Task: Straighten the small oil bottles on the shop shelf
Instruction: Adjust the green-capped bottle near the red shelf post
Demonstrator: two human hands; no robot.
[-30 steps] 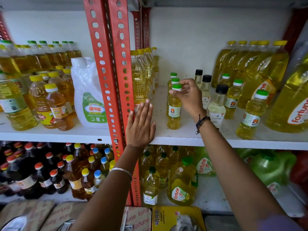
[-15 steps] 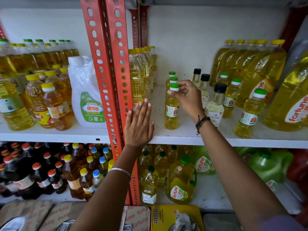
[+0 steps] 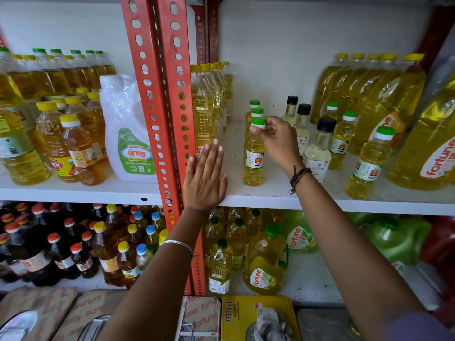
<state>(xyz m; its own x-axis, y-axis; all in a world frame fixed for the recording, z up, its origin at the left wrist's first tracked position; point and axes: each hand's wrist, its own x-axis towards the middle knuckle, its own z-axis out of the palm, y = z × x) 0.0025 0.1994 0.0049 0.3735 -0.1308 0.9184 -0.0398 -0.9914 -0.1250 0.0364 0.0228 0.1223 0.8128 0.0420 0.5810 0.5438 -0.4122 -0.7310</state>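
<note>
Small yellow oil bottles with green caps stand on the white shelf (image 3: pixel 270 193). The front one of the left row (image 3: pixel 253 156) stands upright, and my right hand (image 3: pixel 277 139) pinches its cap with thumb and fingers. Two more green-capped bottles (image 3: pixel 256 108) line up behind it. To the right stand three clear bottles with black caps (image 3: pixel 320 148) and another row of green-capped bottles (image 3: pixel 366 163). My left hand (image 3: pixel 205 178) lies flat, fingers together, against the red upright (image 3: pixel 172 119) and the shelf edge, holding nothing.
Tall yellow oil bottles (image 3: pixel 206 104) stand just left of the small row. Large Fortune bottles (image 3: pixel 384 112) fill the right. A white jug (image 3: pixel 128 129) and amber bottles (image 3: pixel 73 148) sit left of the upright. The lower shelf holds many more bottles.
My right hand has shifted from gripping over the bottle's cap to pinching it at the fingertips, and the bottle stands slightly further forward. My left hand has not moved.
</note>
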